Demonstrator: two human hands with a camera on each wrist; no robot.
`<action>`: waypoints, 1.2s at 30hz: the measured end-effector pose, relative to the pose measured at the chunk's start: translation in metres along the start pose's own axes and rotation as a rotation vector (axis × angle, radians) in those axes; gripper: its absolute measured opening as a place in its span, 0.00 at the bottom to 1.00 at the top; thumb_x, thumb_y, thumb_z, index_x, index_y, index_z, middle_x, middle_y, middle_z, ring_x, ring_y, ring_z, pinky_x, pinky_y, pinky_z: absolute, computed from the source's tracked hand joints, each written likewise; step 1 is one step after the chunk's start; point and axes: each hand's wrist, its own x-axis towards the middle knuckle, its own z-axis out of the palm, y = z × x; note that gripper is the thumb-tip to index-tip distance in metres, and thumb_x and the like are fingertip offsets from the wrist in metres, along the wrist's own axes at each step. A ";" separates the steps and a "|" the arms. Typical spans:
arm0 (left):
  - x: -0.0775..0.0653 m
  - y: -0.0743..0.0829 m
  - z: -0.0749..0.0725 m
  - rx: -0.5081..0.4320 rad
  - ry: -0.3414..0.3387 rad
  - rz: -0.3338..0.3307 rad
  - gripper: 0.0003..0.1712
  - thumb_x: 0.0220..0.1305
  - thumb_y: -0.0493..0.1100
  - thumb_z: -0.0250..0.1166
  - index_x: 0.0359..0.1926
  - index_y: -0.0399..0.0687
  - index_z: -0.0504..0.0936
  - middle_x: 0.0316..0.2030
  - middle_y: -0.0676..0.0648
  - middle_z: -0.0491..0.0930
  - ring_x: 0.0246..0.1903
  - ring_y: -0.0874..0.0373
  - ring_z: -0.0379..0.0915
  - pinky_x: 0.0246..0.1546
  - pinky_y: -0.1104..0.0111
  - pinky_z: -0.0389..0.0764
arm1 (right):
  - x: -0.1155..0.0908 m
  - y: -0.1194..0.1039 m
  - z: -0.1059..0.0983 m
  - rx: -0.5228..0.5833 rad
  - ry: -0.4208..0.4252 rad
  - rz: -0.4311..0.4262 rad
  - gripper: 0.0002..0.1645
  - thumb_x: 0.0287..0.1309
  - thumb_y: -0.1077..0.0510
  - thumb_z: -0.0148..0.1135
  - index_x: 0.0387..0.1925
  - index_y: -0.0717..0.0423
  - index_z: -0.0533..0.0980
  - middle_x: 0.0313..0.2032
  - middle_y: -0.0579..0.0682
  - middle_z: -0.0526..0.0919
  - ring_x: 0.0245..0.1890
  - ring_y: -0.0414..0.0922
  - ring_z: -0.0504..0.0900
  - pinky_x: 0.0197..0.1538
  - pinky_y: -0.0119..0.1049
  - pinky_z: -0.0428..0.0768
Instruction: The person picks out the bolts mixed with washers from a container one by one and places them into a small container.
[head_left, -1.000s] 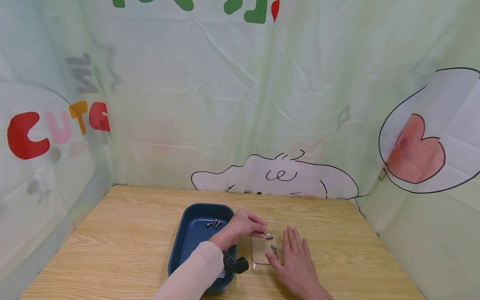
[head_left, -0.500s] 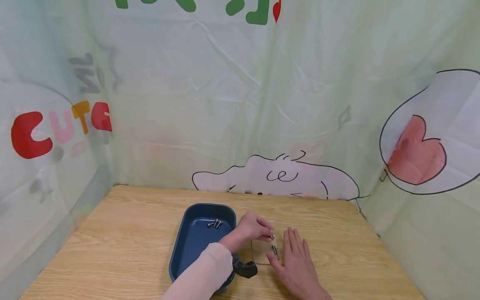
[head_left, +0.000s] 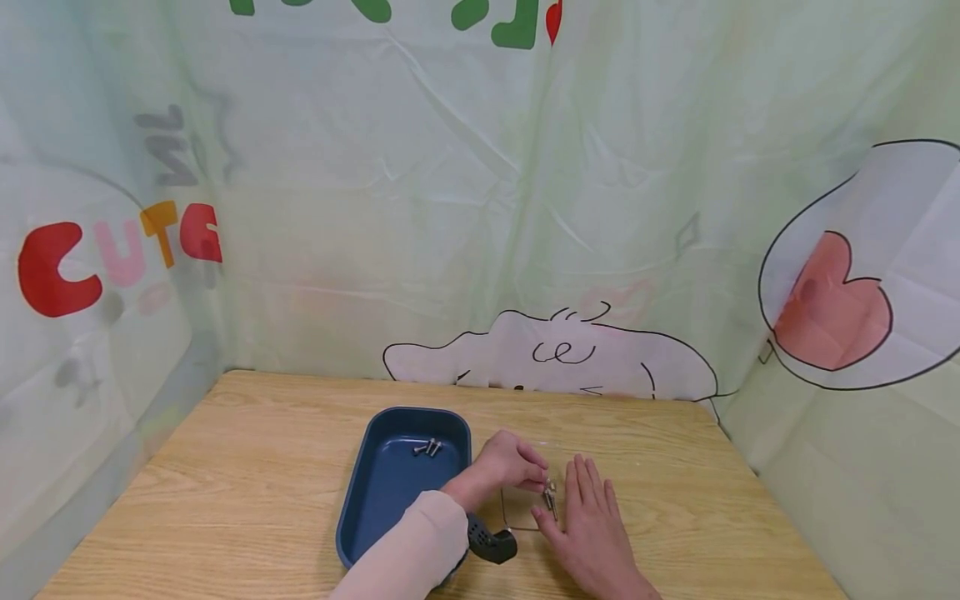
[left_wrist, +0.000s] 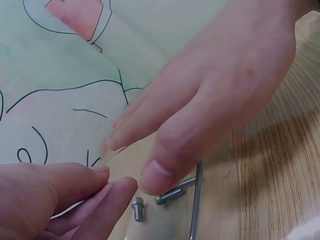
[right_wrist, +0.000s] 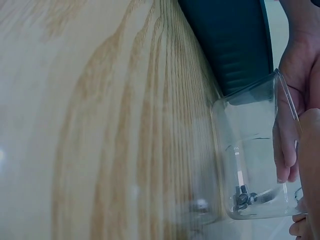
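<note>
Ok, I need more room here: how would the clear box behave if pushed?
The clear box looks thin-walled and see-through, so probably light. Its straight walls suggest stiffness. The round-shafted bolts inside lie loose, so they may roll or slide.

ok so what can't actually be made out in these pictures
Head: part of the blue tray, hidden behind the left sleeve.
Head: fine detail on the tray screws, too small.
Left wrist: whether the left fingers pinch anything; they cover the spot themselves.
Left wrist: the rest of the clear box, cut off by the bottom edge.
Right wrist: the count of box screws, overlapping and unclear through the box wall.
</note>
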 end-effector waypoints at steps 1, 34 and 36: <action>0.000 0.000 0.000 -0.006 0.001 -0.002 0.03 0.59 0.33 0.69 0.35 0.39 0.88 0.25 0.46 0.87 0.26 0.57 0.87 0.34 0.69 0.88 | 0.000 0.000 0.000 -0.002 0.003 -0.001 0.55 0.66 0.33 0.54 0.72 0.74 0.54 0.75 0.70 0.50 0.77 0.64 0.46 0.74 0.67 0.47; -0.010 -0.002 -0.058 -0.141 -0.011 0.060 0.09 0.63 0.36 0.67 0.44 0.40 0.87 0.33 0.44 0.88 0.36 0.51 0.88 0.45 0.60 0.87 | 0.000 -0.014 -0.017 0.030 0.056 -0.056 0.54 0.67 0.34 0.53 0.73 0.72 0.50 0.76 0.67 0.48 0.77 0.64 0.44 0.75 0.66 0.47; -0.010 -0.002 -0.063 -0.154 -0.003 0.069 0.11 0.63 0.37 0.67 0.45 0.38 0.87 0.34 0.43 0.88 0.36 0.51 0.88 0.45 0.60 0.87 | 0.000 -0.017 -0.018 0.038 0.058 -0.063 0.54 0.66 0.34 0.53 0.73 0.72 0.51 0.76 0.67 0.48 0.77 0.64 0.44 0.75 0.65 0.47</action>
